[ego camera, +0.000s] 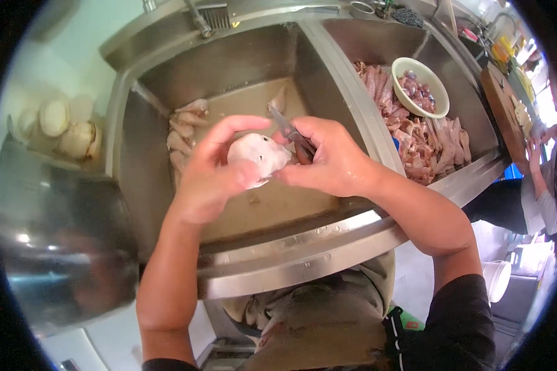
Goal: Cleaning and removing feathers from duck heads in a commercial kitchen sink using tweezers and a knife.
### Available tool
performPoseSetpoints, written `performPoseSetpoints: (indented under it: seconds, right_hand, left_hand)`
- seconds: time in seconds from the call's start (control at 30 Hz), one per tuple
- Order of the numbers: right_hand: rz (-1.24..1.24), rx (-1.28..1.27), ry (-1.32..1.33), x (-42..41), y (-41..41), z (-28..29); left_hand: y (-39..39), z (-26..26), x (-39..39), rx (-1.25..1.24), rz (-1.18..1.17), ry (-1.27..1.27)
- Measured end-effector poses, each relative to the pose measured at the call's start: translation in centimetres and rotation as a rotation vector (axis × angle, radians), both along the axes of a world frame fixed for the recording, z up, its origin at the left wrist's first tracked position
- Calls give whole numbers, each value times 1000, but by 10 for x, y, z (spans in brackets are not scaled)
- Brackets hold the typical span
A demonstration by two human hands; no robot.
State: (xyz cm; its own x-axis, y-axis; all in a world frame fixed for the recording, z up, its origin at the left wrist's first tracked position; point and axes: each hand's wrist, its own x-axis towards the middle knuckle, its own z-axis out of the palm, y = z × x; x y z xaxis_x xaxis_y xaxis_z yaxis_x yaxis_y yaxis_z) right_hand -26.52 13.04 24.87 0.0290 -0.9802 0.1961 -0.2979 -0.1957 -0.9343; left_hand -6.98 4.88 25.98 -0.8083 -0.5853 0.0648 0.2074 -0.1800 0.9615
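Note:
Above the left sink basin (269, 208), my left hand (213, 171) grips a pale, wet piece of raw poultry (260, 155) with two small dark spots on it. The fingers curl over its top, and the thumb presses its near side. My right hand (327, 155) is closed around a dark-handled bladed tool (285, 126); whether it is a knife or scissors I cannot tell. Its blade points up and away to the left. My right fingers meet the right side of the poultry piece. Below, several raw poultry pieces (181, 130) lie along the basin's left wall, and one more piece (277, 99) rests farther back.
The right basin (371, 37) contains heaped raw poultry parts (413, 143) and a white bowl (397, 88) of dark, rounded organ meat. A faucet (199, 23) hangs over the back rim. A stainless cover (65, 222) stands left. At right, another person's hand (534, 150) is by a chopping board (503, 113).

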Motion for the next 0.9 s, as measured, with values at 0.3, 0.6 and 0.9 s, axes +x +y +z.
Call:
performPoseSetpoints:
  seconds: [0.3,0.6,0.9]
  right_hand:
    - [95,118,-32,-4,6,19]
    - [133,143,-64,-7,7,27]
    - [-125,27,-11,-10,3,25]
  left_hand:
    - [26,14,-9,-17,17,-124]
    - [36,6,-12,99,55,-44]
    - [31,1,-12,-28,179,39]
